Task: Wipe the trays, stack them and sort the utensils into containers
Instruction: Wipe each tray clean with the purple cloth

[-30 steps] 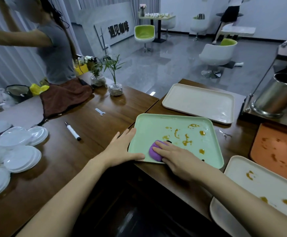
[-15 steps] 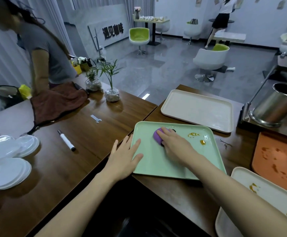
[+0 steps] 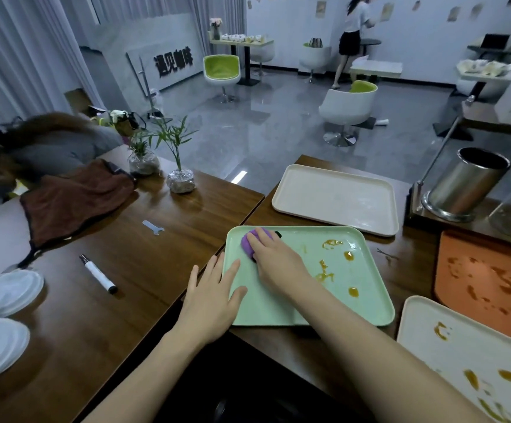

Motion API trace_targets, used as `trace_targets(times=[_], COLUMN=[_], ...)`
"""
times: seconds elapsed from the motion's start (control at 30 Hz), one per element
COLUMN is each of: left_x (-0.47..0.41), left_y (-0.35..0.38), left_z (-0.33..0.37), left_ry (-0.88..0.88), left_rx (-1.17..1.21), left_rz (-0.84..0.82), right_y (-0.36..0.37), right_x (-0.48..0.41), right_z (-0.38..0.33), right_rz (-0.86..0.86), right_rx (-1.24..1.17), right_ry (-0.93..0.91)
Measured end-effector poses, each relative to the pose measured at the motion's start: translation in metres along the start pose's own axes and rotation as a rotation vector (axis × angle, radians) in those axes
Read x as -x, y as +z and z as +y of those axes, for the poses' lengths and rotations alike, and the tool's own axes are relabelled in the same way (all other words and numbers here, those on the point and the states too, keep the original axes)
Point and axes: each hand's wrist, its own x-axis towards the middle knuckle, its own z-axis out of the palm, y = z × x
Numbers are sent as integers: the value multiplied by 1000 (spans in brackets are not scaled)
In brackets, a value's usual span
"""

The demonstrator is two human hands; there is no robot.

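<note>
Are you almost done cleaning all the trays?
Not yet. The far cream tray looks clean. The right hand holds a purple sponge on the green tray, which the left hand steadies; brown smears mark its right half. The orange tray and the near cream tray are smeared, and no trays are stacked.

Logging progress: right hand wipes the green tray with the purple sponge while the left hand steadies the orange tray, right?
No: in the head view the left hand steadies the green tray, not the orange tray; the rest holds.
</note>
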Motion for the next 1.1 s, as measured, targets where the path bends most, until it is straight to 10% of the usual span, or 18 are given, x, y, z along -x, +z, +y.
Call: trace_targets(times=[0.47, 0.9, 1.1], left_x=[-4, -59, -59], left_y=[-9, -6, -6], left_z=[1, 6, 6], left_ry=[14, 194, 211], left_rx=[-3, -7, -14], left_rz=[-7, -11, 22], right_y=[-27, -19, -3], right_x=[47, 37, -3], right_z=[114, 78, 12], right_rz=[61, 152, 54], right_rx=[58, -84, -80], right_ry=[320, 414, 179])
